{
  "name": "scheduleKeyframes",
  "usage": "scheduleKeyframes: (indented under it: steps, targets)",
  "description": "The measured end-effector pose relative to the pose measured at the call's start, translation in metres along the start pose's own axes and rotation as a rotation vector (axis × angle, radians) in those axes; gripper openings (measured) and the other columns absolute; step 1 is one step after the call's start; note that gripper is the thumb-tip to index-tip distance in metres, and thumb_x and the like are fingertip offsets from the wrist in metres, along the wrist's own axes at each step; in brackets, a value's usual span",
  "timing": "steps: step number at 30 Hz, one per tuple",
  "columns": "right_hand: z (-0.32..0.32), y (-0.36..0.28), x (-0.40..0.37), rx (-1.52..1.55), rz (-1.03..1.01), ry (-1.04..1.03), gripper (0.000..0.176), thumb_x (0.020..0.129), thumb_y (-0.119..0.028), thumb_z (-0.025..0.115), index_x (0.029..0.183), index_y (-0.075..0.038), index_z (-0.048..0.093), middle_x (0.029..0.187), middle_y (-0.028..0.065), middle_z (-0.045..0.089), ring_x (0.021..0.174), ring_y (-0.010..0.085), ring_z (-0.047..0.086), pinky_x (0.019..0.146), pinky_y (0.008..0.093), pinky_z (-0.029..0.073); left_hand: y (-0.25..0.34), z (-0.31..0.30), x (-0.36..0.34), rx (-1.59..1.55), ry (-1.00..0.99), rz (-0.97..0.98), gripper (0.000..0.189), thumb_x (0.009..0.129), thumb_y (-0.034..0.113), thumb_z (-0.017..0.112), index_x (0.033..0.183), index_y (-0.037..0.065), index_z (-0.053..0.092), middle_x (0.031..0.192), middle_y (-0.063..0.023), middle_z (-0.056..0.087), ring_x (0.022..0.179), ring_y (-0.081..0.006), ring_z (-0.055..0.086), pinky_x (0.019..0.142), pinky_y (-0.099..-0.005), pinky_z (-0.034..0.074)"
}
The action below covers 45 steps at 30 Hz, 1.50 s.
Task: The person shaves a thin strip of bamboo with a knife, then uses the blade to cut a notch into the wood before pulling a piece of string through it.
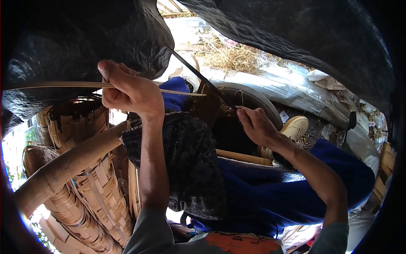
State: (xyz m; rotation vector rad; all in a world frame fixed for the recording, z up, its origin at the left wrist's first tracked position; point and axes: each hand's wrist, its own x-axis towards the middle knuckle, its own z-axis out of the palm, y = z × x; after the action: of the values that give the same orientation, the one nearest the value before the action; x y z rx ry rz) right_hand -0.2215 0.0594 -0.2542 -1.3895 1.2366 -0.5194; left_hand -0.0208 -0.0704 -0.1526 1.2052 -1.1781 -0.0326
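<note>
Left hand (pixel 133 91) is gripping a thin bamboo strip (pixel 182 92), long axis running 9 to 3 o'clock; right hand (pixel 259 127) is grasping a knife (pixel 203 78). I'm seeing the strip's 3-o'clock end lying nearer the right hand, at its 10

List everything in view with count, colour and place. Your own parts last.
Thin flat bamboo strip: one, pale tan, across the left hand
Long narrow blade: one, dark, in the right hand
Woven bamboo baskets: several, tan, lower left
Thick round bamboo pole: one, brown, over the baskets
Crinkled plastic sheeting: count unclear, black, overhead
Loose straw: one heap, yellow, top centre
Patterned cloth: one, dark, on the lap
Low shoe: one, beige, right of centre
Trousers: one pair, blue, legs
Left hand: one, bare, upper left
Right hand: one, bare, centre right
</note>
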Motion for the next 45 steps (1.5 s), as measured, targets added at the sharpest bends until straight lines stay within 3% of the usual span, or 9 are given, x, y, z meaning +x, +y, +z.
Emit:
scheduleKeyframes:
  steps: [8,12,16,20,27,30,32,40,45]
  targets:
    - [0.047,0.068,-0.007,-0.192,-0.046,0.042,0.023,0.093,-0.015,0.042,0.082,0.002,0.052,0.050,0.0197,0.047,0.046,0.0388,0.049,0.046,0.0425,0.038,0.006,0.008,-0.007,-0.029,-0.027,0.081,0.052,0.094,0.018,0.039,0.045,0.011,0.023,0.040,0.0038,0.024,0.038,-0.0046,0.018,0.041,-0.0240,0.014]
    - [0.003,0.001,0.006,-0.048,0.033,-0.105,0.030,0.094,-0.026,0.037,0.083,-0.002,0.052,0.062,0.0221,0.052,0.061,0.0402,0.055,0.057,0.0458,0.042,0.004,0.005,-0.003,0.001,-0.030,0.010,0.051,0.094,0.019,0.039,0.046,0.010,0.024,0.041,0.0033,0.026,0.040,-0.0050,0.020,0.042,-0.0242,0.015]
    - [0.022,0.031,0.002,0.037,0.039,-0.066,0.032,0.094,-0.027,0.038,0.081,-0.002,0.051,0.063,0.0221,0.054,0.063,0.0406,0.055,0.058,0.0463,0.043,0.004,-0.001,0.001,-0.048,-0.021,-0.036,0.051,0.094,0.021,0.039,0.046,0.011,0.024,0.041,0.0034,0.025,0.039,-0.0049,0.020,0.042,-0.0239,0.015]
    - [0.039,0.074,0.004,-0.245,0.027,-0.032,0.025,0.092,-0.020,0.041,0.090,0.001,0.057,0.056,0.0213,0.052,0.055,0.0388,0.056,0.052,0.0442,0.043,-0.001,0.002,0.000,-0.026,-0.063,0.072,0.052,0.094,0.022,0.039,0.046,0.011,0.023,0.040,0.0038,0.025,0.039,-0.0045,0.018,0.042,-0.0242,0.014]
    - [0.016,0.035,0.009,0.004,-0.044,-0.072,0.028,0.093,-0.026,0.039,0.082,-0.004,0.051,0.061,0.0213,0.054,0.065,0.0412,0.056,0.057,0.0488,0.043,0.002,-0.002,0.002,-0.027,-0.005,-0.052,0.047,0.090,0.015,0.038,0.047,0.014,0.022,0.043,0.0045,0.022,0.041,-0.0046,0.018,0.042,-0.0243,0.016]
    - [0.040,0.083,0.000,-0.200,0.136,-0.112,0.029,0.093,-0.027,0.038,0.084,-0.003,0.053,0.060,0.0207,0.054,0.062,0.0405,0.056,0.055,0.0472,0.043,-0.003,-0.008,0.006,0.006,0.006,-0.062,0.048,0.092,0.017,0.038,0.047,0.012,0.023,0.042,0.0043,0.024,0.041,-0.0041,0.019,0.042,-0.0243,0.015]
    - [0.038,0.091,0.007,-0.199,0.064,-0.095,0.030,0.093,-0.027,0.038,0.084,-0.003,0.053,0.060,0.0210,0.054,0.062,0.0407,0.056,0.055,0.0468,0.043,-0.005,-0.005,0.009,0.022,0.006,-0.080,0.050,0.094,0.019,0.038,0.046,0.011,0.024,0.042,0.0043,0.025,0.041,-0.0036,0.020,0.042,-0.0245,0.014]
    - [0.022,0.028,0.011,-0.038,0.000,0.046,0.031,0.094,-0.026,0.038,0.081,0.000,0.051,0.057,0.0216,0.050,0.057,0.0403,0.054,0.054,0.0432,0.042,-0.003,-0.012,0.012,-0.056,-0.059,-0.105,0.049,0.093,0.017,0.040,0.046,0.010,0.025,0.042,0.0038,0.027,0.041,-0.0037,0.021,0.042,-0.0245,0.015]
    - [0.009,0.010,-0.006,-0.003,0.061,-0.040,0.032,0.096,-0.022,0.036,0.079,0.002,0.049,0.050,0.0181,0.043,0.041,0.0304,0.043,0.048,0.0385,0.036,0.000,-0.036,0.012,-0.211,-0.283,-0.135,0.046,0.093,0.017,0.038,0.048,0.009,0.027,0.045,0.0029,0.027,0.042,-0.0049,0.025,0.042,-0.0249,0.017]
